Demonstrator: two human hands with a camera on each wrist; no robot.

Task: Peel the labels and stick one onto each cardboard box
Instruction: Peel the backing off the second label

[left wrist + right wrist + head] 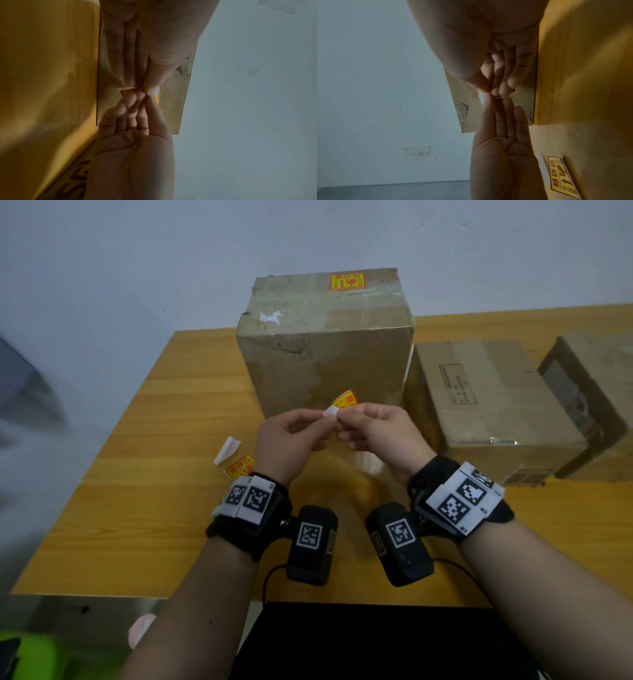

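Observation:
Both hands meet above the table in front of the tall cardboard box [325, 347]. My left hand [320, 421] and right hand [346, 419] both pinch a small yellow-and-red label [346, 399], and its white backing [330, 411] shows between the fingertips. In the left wrist view the label [157, 99] sticks out beside the pinched thumbs. The tall box carries a yellow label [347, 281] on its top. A second, flatter box [489, 405] lies to its right, with a third box [592, 392] at the far right. No label shows on either of them.
On the wooden table [144, 508], left of my left wrist, lie a white backing scrap [227, 450] and a spare yellow label [241, 465]; that spare label [561, 177] also shows in the right wrist view. A pale wall stands behind the table.

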